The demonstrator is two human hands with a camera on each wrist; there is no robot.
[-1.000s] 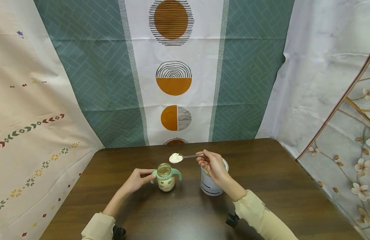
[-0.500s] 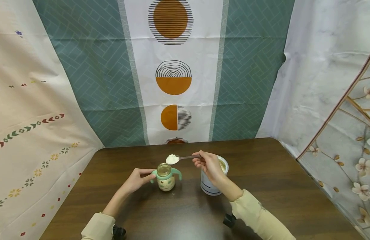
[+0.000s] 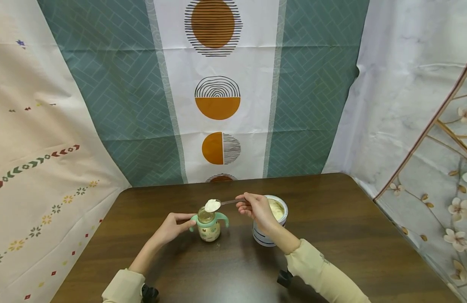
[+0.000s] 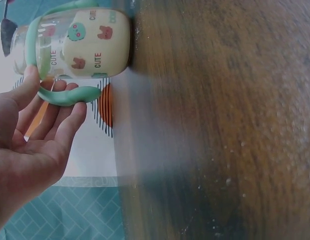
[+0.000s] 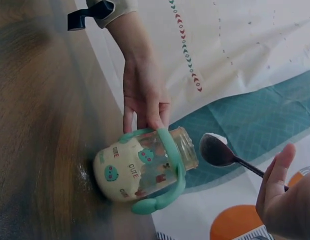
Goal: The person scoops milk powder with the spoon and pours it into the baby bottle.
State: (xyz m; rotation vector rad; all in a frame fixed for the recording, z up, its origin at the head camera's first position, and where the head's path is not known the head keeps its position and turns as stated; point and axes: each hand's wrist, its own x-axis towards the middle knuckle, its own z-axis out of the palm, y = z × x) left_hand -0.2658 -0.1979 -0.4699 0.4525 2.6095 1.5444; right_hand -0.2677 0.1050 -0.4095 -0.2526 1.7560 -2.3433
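A baby bottle (image 3: 209,232) with mint-green handles stands lidless on the table, its clear wall printed with small cartoon animals and pale contents inside. My left hand (image 3: 175,227) pinches its left handle (image 4: 69,96) between thumb and fingers. From the right, my right hand (image 3: 260,211) grips a metal spoon (image 3: 228,202) by its handle. White powder (image 3: 212,205) is heaped in the spoon's bowl, which overlaps the bottle's mouth in the head view. In the right wrist view the spoon bowl (image 5: 216,151) sits just beyond the open rim (image 5: 190,147).
An open can (image 3: 259,236) of pale powder stands right of the bottle, partly behind my right forearm. The brown wooden table (image 3: 332,219) ends at patterned cloths at the back and sides. Spilled white specks (image 5: 83,175) lie by the bottle's base.
My right hand has moved left and slightly down, bringing the loaded spoon from up and right of the bottle to over its mouth. More of the can's opening shows. The left hand stays on the handle.
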